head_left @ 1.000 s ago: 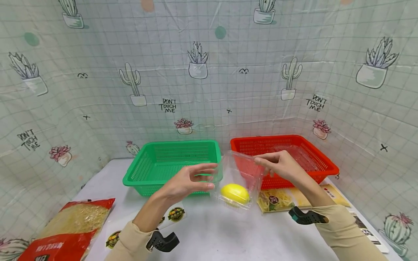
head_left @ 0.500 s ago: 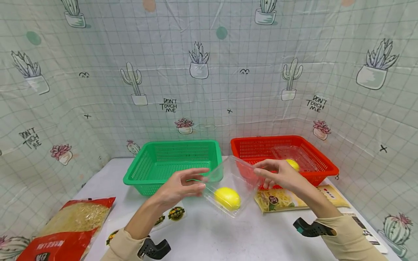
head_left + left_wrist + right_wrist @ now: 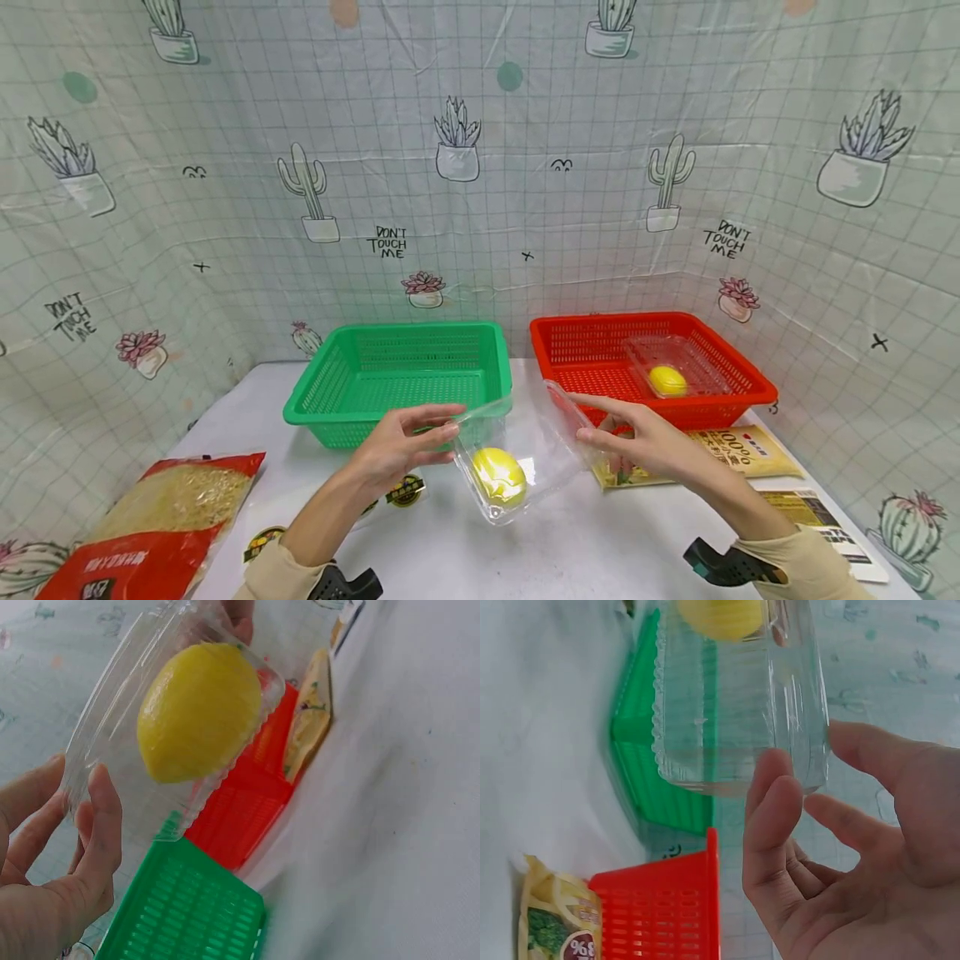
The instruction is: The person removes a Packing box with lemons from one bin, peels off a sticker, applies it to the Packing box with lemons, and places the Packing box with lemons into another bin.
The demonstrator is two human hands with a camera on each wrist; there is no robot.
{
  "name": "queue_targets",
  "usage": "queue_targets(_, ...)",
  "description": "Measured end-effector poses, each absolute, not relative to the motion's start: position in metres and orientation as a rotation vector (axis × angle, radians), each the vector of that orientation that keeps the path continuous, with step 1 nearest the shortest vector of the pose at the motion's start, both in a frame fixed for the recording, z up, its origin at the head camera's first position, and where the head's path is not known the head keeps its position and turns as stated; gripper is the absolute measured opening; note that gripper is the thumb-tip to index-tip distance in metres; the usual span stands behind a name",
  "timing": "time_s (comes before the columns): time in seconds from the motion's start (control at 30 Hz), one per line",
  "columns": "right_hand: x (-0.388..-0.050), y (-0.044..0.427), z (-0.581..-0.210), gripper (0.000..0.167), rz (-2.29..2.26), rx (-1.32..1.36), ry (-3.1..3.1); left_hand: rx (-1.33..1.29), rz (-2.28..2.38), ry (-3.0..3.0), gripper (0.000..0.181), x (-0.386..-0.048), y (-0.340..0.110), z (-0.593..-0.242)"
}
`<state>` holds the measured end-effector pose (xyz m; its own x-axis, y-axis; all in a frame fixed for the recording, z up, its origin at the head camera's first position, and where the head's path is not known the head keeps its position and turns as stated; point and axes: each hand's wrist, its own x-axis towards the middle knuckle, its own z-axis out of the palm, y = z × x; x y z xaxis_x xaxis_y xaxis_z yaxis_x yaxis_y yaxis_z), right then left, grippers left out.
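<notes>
Both hands hold a clear plastic box in the air above the table, tilted with its left end lower. Inside it, near that left end, lies a yellow lemon. My left hand pinches the box's left edge between thumb and fingers, as the left wrist view shows with the hand beside the lemon. At the opposite end my right hand grips the box; the right wrist view has its fingers around the plastic corner.
A green basket stands behind the left hand. The red basket at right holds another clear box and a second lemon. Yellow food packets lie in front of it; a red bag lies at left, near round labels.
The box with the lemon has moved left and down toward me, its tilt changing. Both hands came lower with it. The second lemon in the red basket has come out from behind my right hand.
</notes>
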<state>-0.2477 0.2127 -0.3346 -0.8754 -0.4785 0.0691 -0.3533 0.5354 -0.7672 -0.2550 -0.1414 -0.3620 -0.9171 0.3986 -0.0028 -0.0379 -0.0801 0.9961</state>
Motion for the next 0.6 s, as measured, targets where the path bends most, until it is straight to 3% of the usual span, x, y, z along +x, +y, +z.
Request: queue_targets(0.6, -0.235, 0.202, -0.368, 0.072, -1.202, -0.793, 2.442, 0.33, 2.022, 2.039, 0.043, -0.259, -0.145, -0.388)
